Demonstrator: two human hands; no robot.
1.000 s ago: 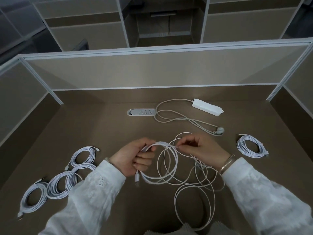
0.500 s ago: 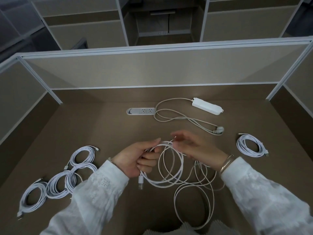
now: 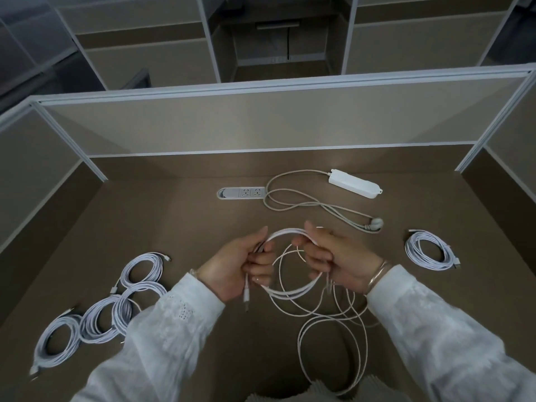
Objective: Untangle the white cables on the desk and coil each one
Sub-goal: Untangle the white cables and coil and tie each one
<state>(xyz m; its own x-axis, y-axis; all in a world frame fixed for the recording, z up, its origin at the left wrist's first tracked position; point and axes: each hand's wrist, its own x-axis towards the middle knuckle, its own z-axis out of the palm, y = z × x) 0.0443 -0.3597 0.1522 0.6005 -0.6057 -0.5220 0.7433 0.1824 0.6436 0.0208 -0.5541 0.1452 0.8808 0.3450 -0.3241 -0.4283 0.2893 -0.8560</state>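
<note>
White cable (image 3: 293, 291) gripped by left hand (image 3: 237, 262) and right hand (image 3: 336, 256); its lowest loop is cut off below.

**Dim, flat light over the desk, wide-angle bend at the edges**

Light is soft and muted, with a cool grey cast. The brown desk (image 3: 179, 227) reads dull, without glare. Faint, diffuse shadows sit under the white sleeves (image 3: 162, 343) at its near edge. Partition rails behind the desk bow and splay outward. The plug end dangling over the desk from the left hand (image 3: 232, 268) smears slightly with motion.
</note>
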